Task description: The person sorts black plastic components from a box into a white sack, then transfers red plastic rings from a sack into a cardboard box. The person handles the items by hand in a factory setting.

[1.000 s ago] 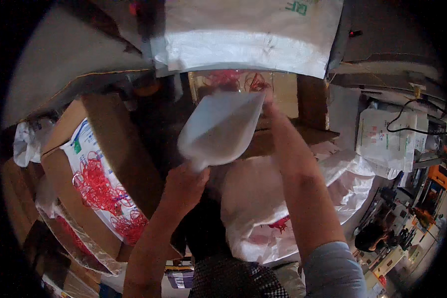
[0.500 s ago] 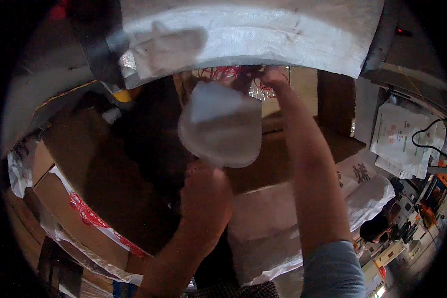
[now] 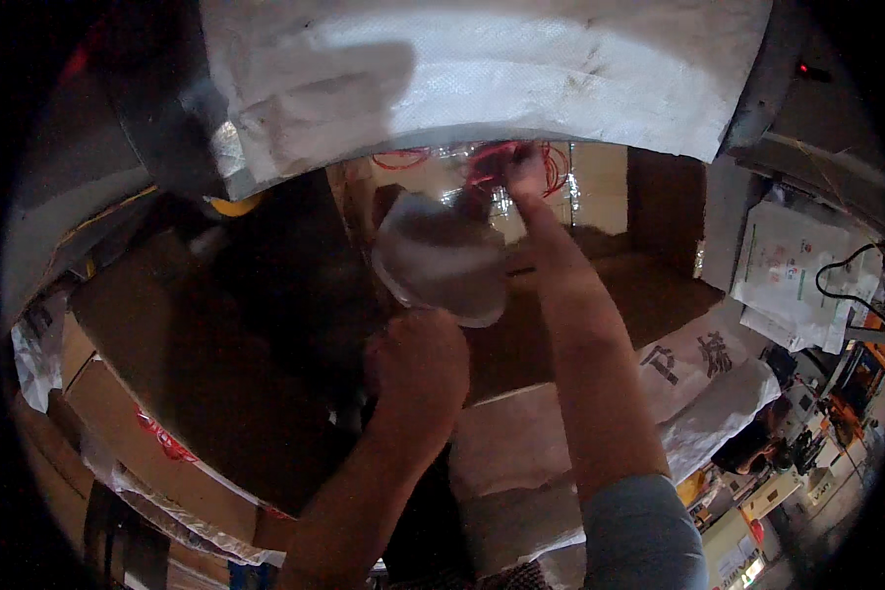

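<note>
i get dim lighting on my feed, grey floor lower right, cluttered equipment beside it, a small red light upper right.

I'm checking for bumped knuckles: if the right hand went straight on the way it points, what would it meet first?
The right hand would likely meet the red strands first. Past them in the picture lies the white sheet; depth is unclear, so the hand might pass underneath.

My scoop looks like smooth, cloudy plastic; the box before me is matt brown cardboard, the white sheet woven plastic with a soft sheen, my sleeve matt cloth.
</note>
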Demonstrator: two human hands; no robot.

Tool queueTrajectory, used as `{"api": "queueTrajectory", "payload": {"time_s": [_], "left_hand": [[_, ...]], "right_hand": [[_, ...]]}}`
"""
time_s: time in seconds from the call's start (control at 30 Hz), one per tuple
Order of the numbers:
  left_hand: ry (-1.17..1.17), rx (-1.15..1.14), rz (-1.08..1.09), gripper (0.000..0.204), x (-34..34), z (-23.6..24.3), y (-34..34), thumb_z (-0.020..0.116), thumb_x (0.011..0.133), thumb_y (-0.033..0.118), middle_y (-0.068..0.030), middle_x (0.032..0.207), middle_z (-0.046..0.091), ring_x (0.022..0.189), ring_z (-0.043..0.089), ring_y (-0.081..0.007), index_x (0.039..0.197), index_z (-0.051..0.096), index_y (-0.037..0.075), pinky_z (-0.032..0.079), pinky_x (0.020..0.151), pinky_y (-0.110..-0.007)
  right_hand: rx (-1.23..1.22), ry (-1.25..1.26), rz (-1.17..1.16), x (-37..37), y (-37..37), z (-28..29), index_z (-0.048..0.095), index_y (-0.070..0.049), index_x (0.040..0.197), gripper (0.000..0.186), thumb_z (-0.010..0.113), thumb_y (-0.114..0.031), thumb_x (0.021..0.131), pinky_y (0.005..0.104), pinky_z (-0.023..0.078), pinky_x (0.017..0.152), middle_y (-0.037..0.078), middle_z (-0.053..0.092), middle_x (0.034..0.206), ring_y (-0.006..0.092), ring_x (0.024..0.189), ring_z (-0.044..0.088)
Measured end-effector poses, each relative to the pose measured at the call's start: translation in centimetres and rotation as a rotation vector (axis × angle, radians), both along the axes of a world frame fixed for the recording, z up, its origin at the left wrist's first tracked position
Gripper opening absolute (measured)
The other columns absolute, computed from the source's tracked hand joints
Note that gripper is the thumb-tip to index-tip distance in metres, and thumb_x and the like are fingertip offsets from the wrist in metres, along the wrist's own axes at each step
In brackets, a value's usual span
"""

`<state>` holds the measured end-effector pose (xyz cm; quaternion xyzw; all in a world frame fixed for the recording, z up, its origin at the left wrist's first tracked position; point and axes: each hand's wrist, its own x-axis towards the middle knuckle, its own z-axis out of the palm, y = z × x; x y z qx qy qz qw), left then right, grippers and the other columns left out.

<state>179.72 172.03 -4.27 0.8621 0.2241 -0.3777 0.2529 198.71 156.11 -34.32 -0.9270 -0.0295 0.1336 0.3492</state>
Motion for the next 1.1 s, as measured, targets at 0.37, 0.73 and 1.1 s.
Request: {"api": "queueTrajectory", "payload": {"time_s": [0.37, 0.73, 1.1], "left_hand": [[0.010, 0.011, 0.038, 0.018, -2.8, -3.4, -2.4, 0.048, 0.078, 0.012, -0.0194, 0.081, 0.060, 0.074, 0.063, -0.0312, 0.084, 0.058, -0.003, 0.052, 0.061, -0.039], [0.174, -0.115, 0.088, 0.038, -3.0, -3.2, -2.6, 0.045, 0.082, 0.013, -0.0238, 0.093, 0.057, 0.088, 0.059, -0.0331, 0.107, 0.042, -0.015, 0.050, 0.072, -0.041], [-0.011, -0.078, -0.063, 0.027, -3.5, -4.2, -3.2, 0.048, 0.079, 0.010, -0.0214, 0.091, 0.057, 0.077, 0.061, -0.0312, 0.097, 0.051, -0.008, 0.053, 0.060, -0.037]], "right_hand": [[-0.548, 0.259, 0.500, -1.8, 2.4, 3.8, 0.045, -0.017, 0.118, 0.050, 0.048, -0.046, 0.077, 0.0387, 0.031, 0.097, 0.010, 0.043, 0.124, 0.0267, 0.117, 0.037], [-0.040, -0.018, 0.174, -5.4, 14.1, 4.0, 0.059, -0.001, 0.091, 0.039, 0.060, -0.031, 0.066, 0.0402, 0.039, 0.086, 0.019, 0.057, 0.090, 0.0336, 0.089, 0.052], [-0.729, -0.307, 0.439, -0.9, -0.8, -4.5, 0.051, -0.010, 0.111, 0.045, 0.056, -0.033, 0.072, 0.0572, 0.025, 0.091, 0.012, 0.049, 0.114, 0.0360, 0.110, 0.039]]}}
